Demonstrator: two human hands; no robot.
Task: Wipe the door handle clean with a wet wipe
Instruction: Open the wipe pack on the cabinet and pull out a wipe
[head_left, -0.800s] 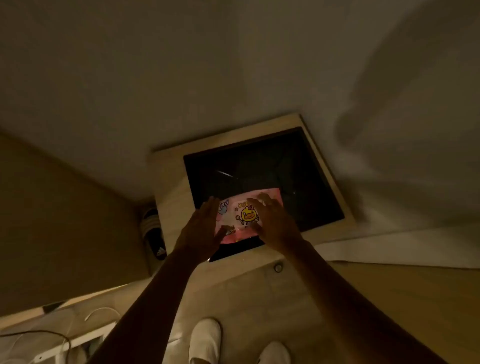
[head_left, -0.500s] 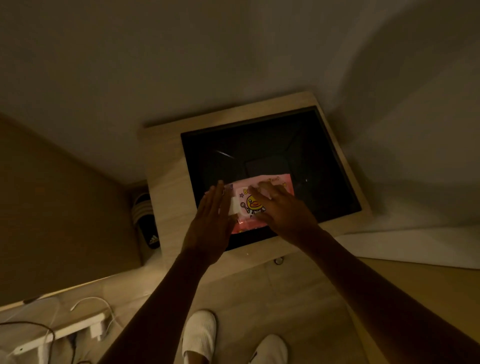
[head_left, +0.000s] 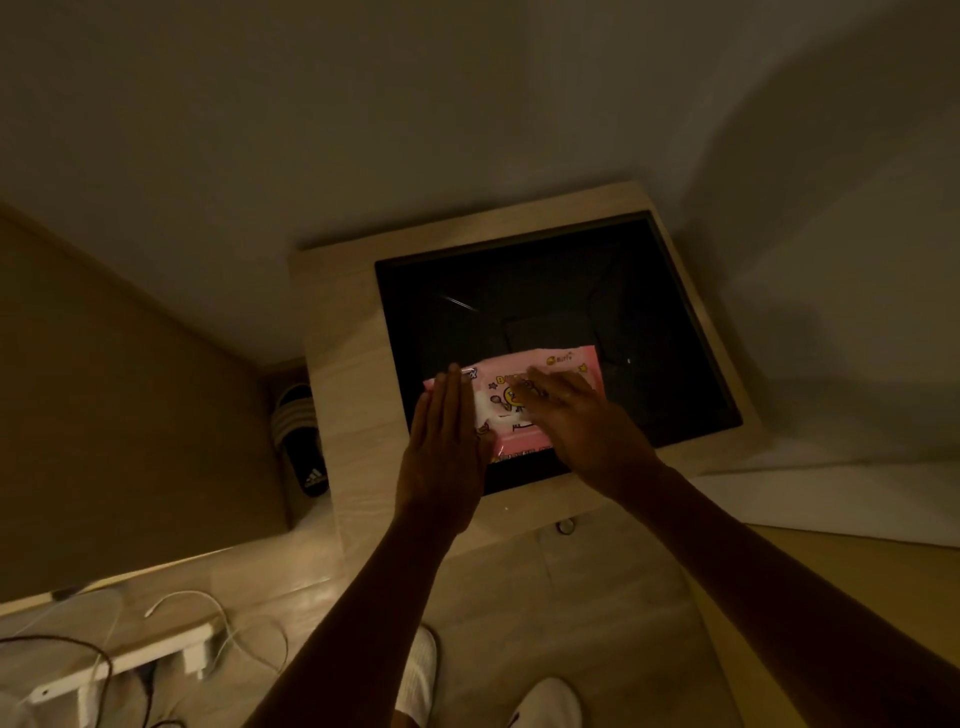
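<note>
A pink pack of wet wipes (head_left: 563, 364) with a yellow cartoon duck lies flat on the black top of a low wooden cabinet (head_left: 343, 364). My left hand (head_left: 447, 436) rests flat, fingers straight, along the pack's left end. My right hand (head_left: 582, 421) lies over the pack's middle with its fingers spread on the white flap area. A white patch (head_left: 496, 410) shows between the hands. No door handle is visible in this view; a small round knob (head_left: 565, 526) sits on the cabinet's front.
A black slide sandal (head_left: 301, 441) stands in the gap left of the cabinet. A white power strip (head_left: 119, 660) with cables lies on the floor at lower left. My white slippers (head_left: 545, 701) show at the bottom. A pale wall rises behind.
The view has tilted so the cabinet sits higher. My left hand has flattened against the pack's left end, and my right hand has slid across its middle.
</note>
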